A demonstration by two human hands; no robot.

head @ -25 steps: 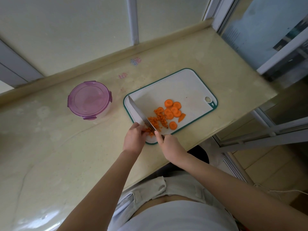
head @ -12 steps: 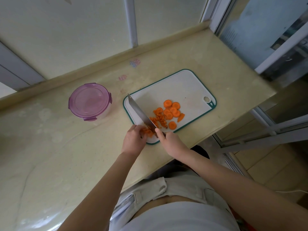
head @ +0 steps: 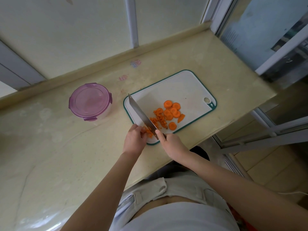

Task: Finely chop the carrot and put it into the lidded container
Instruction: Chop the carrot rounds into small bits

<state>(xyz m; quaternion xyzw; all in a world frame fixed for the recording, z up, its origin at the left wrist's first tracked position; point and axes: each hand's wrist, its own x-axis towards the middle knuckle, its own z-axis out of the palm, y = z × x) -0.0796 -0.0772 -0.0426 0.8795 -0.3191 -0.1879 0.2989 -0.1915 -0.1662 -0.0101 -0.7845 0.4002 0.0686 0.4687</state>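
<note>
- The cutting board (head: 180, 87), white with a green rim, lies on the pale counter (head: 66, 147), slanted to the counter's front edge.
- The right hand (head: 173, 142) is at the board's near corner. Its grip is clenched round the handle of the knife (head: 140, 114), with the forefinger laid along the spine of the blade.
- The blade runs from that near corner toward the board's left corner, where its tip reaches the rim.
- The left hand (head: 134, 140) is over the board's near-left edge. Its grip is curled onto a small heap of carrot pieces (head: 147, 130), fingertips bent, close beside the blade's left side.
- Right of the blade, near the board's middle, lie more chopped bits (head: 158, 120). Beyond them, toward the board's hanging hole, is a cluster of uncut carrot rounds (head: 172, 110).
- The lidded container (head: 90, 101), round with a purple lid clipped on, stands on the counter left of the board, apart from it.
</note>
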